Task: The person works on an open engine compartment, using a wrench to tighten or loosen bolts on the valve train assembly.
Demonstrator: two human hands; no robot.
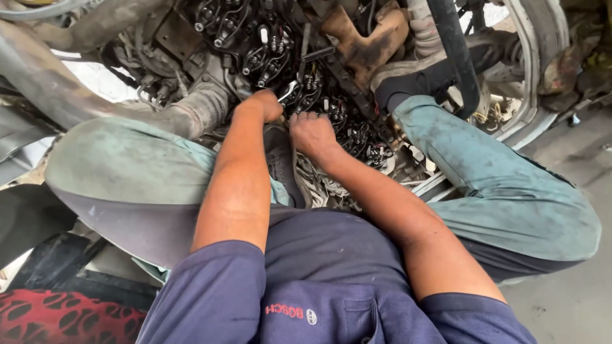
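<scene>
Two hands are working down in an open engine (299, 70), reaching in from between the person's spread knees. The left hand (264, 105) is curling shut around a bright metal wrench (288, 90), whose shiny end is sticking out past the knuckles and lying against the dark, oily rocker parts in the middle of the engine. The right hand (311, 132) is sitting just beside it, a little nearer the body, closing into a loose fist with its knuckles up; what it is gripping, if anything, is hidden under the fingers. Both forearms are running down toward a blue shirt (331, 280) at the bottom edge. The legs, in stained green trousers (503, 185), are bending out to either side, and a dark shoe (414, 76) on the right foot is resting on the engine's far side beside a black hose (454, 51). A grey pipe (76, 95) is slanting across the upper left, passing behind the left knee.
</scene>
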